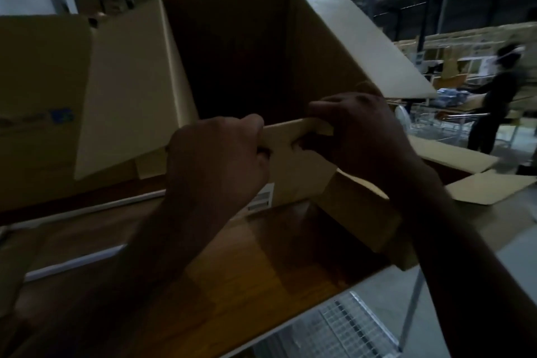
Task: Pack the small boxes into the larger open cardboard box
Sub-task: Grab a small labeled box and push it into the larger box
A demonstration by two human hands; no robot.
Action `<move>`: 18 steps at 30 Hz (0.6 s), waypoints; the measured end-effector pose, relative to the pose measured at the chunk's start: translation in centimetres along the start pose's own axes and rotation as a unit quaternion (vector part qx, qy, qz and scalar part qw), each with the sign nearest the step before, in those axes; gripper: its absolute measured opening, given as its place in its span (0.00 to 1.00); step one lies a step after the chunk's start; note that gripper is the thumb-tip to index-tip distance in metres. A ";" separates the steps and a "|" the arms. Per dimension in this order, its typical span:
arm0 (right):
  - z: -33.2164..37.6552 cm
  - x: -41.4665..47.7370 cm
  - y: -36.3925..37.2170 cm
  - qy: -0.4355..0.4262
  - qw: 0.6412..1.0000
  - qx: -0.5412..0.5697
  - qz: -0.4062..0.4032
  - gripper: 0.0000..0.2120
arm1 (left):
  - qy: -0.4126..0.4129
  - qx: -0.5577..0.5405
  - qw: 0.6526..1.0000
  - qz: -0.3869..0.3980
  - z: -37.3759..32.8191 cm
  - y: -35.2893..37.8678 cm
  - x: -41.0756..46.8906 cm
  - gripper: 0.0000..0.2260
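A large open cardboard box [316,46] stands on the wooden table, tipped toward me, its inside dark; what lies in it cannot be made out. Its left flap [130,90] and right flap [360,43] spread outward, and the far flap stands up. My left hand [215,163] and my right hand [363,136] both grip the near flap [293,131] along its top edge, fingers curled over it. No small boxes are visible.
Another big cardboard box [40,96] with a blue mark stands at the left. Flat cardboard sheets [491,186] lie at the right. A person in dark clothes [494,102] stands at the far right. The wooden table [232,285] ends near me.
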State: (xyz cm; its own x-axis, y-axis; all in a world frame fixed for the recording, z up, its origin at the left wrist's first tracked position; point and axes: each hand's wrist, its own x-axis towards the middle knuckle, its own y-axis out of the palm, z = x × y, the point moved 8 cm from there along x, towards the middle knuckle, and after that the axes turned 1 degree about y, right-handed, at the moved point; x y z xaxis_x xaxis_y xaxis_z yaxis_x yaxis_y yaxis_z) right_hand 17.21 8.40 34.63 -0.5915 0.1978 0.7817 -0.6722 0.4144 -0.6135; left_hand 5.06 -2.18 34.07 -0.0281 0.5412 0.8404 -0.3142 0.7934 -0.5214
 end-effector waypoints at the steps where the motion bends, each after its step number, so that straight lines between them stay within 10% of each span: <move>1: -1.2 -0.2 -0.8 0.003 1.000 -0.001 -0.008 0.11 | 0.000 -0.007 1.000 -0.001 -1.1 0.1 0.8 0.08; 18: -23.9 -6.3 -9.1 0.042 0.988 -0.092 -0.116 0.16 | 0.072 -0.149 0.986 0.010 -22.0 7.3 12.8 0.08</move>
State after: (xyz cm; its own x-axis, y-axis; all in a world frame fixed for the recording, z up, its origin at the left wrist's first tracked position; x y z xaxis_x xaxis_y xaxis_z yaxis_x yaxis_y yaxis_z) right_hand 37.77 24.62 37.96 -0.3867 0.1487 0.9101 -0.6889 0.6096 -0.3923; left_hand 23.32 16.69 37.75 0.1099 0.5750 0.8107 -0.0208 0.8168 -0.5765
